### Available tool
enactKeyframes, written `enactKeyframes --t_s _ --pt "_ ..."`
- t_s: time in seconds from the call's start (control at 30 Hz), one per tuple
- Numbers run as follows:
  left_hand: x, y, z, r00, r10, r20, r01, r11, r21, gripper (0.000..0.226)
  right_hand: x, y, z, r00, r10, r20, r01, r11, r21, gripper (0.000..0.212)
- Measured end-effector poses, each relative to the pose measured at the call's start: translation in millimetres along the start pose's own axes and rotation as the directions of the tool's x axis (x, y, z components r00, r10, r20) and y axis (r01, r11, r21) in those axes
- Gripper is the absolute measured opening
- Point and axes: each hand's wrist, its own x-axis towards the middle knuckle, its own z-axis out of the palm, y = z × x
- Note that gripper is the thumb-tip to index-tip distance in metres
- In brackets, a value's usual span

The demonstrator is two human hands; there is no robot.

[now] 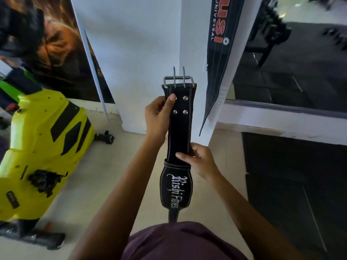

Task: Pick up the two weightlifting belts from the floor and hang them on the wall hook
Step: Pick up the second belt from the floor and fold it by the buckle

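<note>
A black leather weightlifting belt with white stitching and white lettering hangs lengthwise in front of me, its steel two-prong buckle at the top. My left hand grips the belt's left edge just below the buckle, thumb beside the rivets. My right hand pinches the belt lower down, above the wide lettered section. The belt's tail drops behind my maroon shirt. No second belt and no wall hook are in view.
A white pillar stands straight ahead with a dark banner on its right face. A yellow-green exercise machine sits on the beige floor at left. A mirror and black floor mats are at right.
</note>
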Motion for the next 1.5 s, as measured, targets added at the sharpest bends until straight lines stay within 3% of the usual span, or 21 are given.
enactKeyframes --t_s 0.07,0.2,0.3,0.47,0.6,0.7,0.8,0.9,1.0,1.07,1.23,1.33,1.4,1.5 --pt "-4.5 0.6 4.9 1.000 0.020 0.022 -0.021 1.000 0.015 0.048 8.9 -21.7 -8.1 0.999 -0.017 -0.049 0.021 0.996 0.086 0.008" --pt "-12.0 -2.8 12.2 0.996 0.038 0.080 -0.041 0.999 0.034 0.035 41.8 -90.0 -33.2 0.972 -0.082 -0.220 0.131 0.967 0.218 0.028" --pt "-12.5 -1.8 13.7 0.995 0.056 0.083 -0.061 0.997 0.052 0.038 59.4 -116.7 -44.9 0.972 -0.078 -0.224 0.132 0.962 0.238 0.031" --pt "-3.5 2.8 7.5 0.998 0.057 0.036 -0.061 0.993 0.099 0.034 47.7 -79.1 -30.9 0.990 -0.055 -0.131 0.082 0.974 0.211 0.016" --pt "4.1 3.1 0.7 0.996 0.087 0.008 -0.088 0.995 0.055 0.049 19.5 -13.3 -4.6 0.999 -0.007 -0.045 0.008 1.000 0.028 0.014" --pt "4.3 3.3 -1.8 0.997 0.075 0.030 -0.076 0.996 0.052 0.048 13.7 -11.1 -0.2 0.997 0.002 -0.081 0.003 0.998 0.065 0.010" --pt "2.7 -2.8 -5.5 0.995 0.014 0.098 -0.018 0.999 0.037 0.053 27.0 -46.4 -9.4 0.981 -0.074 -0.181 0.105 0.980 0.171 0.004" --pt "-4.7 -8.8 -10.7 0.980 -0.048 0.195 0.039 0.998 0.054 0.028 44.8 -72.5 -16.8 0.956 -0.171 -0.240 0.192 0.979 0.068 0.016" --pt "-15.9 -25.8 -22.9 0.944 -0.119 0.309 0.087 0.990 0.115 0.013 50.9 -72.2 -16.2 0.944 -0.173 -0.281 0.206 0.974 0.090 0.017" --pt "-24.7 -48.1 -35.7 0.915 -0.169 0.366 0.081 0.966 0.244 0.011 52.4 -71.2 -16.0 0.935 -0.159 -0.317 0.219 0.962 0.161 0.013" --pt "-48.7 -85.8 -54.0 0.888 -0.238 0.393 0.052 0.902 0.428 0.024 55.1 -77.9 -17.6 0.923 -0.164 -0.349 0.251 0.943 0.220 0.012" --pt "-47.4 -75.6 -46.3 0.893 -0.244 0.378 0.104 0.930 0.354 0.015 51.3 -77.3 -14.3 0.932 -0.180 -0.315 0.251 0.947 0.201 0.013" --pt "-39.1 -52.9 -36.2 0.920 -0.186 0.346 0.118 0.971 0.208 0.020 46.8 -72.9 -12.1 0.937 -0.177 -0.303 0.242 0.951 0.193 0.015" --pt "-13.9 -12.5 -26.3 0.972 -0.150 0.182 0.157 0.987 -0.025 0.009 36.7 -63.3 -5.5 0.947 -0.161 -0.277 0.212 0.963 0.167 0.018"
